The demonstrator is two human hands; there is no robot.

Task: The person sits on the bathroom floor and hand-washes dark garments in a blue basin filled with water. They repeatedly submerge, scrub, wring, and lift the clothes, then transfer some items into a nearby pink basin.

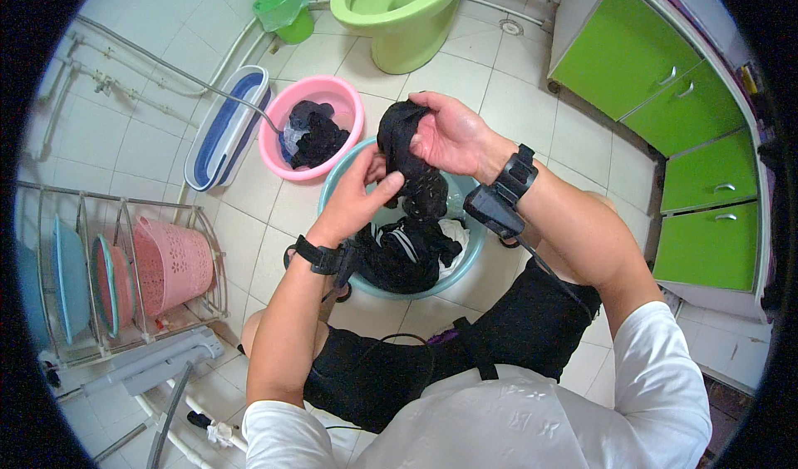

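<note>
Black wet cloth garment pinched in both hands above round teal plastic basin: left hand clamps its lower part, right hand closed on top.

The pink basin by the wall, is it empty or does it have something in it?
Not empty: the pink basin holds a heap of dark wet clothes.

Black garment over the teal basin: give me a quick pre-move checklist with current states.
1. Left hand grips black garment: ok.
2. Right hand grips its upper end: ok.
3. Garment hangs above teal basin, not over floor: ok.
4. Pink basin within reach, already holding dark laundry: ok.
5. Hose ends in pink basin: ok; water running: cannot tell.
6. Garment clean: cannot tell.
</note>
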